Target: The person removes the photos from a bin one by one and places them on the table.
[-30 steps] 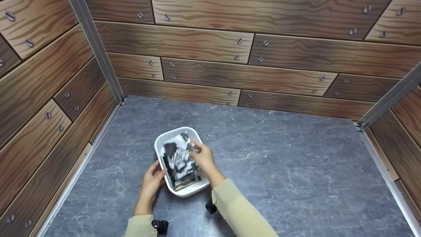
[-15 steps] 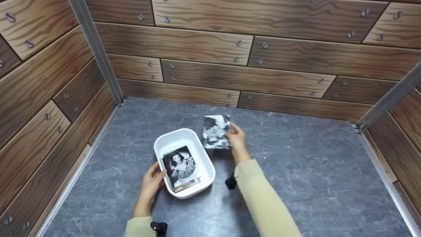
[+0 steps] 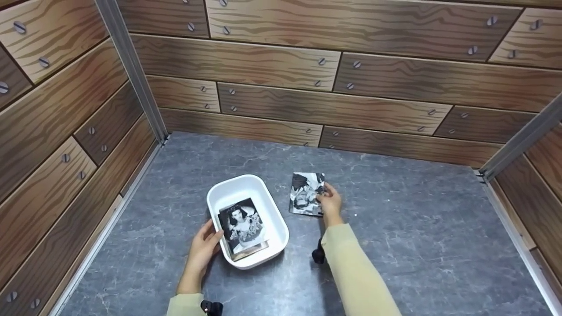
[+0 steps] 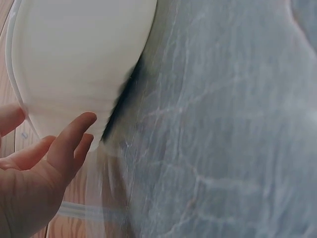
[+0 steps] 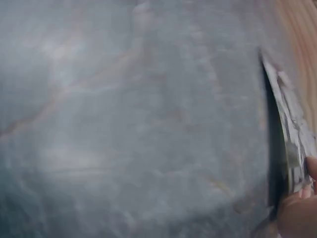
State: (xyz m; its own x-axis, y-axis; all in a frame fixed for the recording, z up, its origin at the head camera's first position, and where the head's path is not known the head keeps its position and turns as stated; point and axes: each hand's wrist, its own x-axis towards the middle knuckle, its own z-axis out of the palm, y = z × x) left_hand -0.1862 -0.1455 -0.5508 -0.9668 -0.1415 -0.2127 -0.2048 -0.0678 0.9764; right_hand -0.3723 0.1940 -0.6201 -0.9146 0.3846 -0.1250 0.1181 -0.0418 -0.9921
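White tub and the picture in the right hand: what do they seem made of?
The tub looks like smooth, low-gloss plastic: even white, rounded seamless corners. The picture seems printed card or photo paper: thin, flat sheet; gloss unclear.

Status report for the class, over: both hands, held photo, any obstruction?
Right hand pinching photo by its right edge, right of white tub. Left hand gripping tub's left rim. No obstruction visible at photo.
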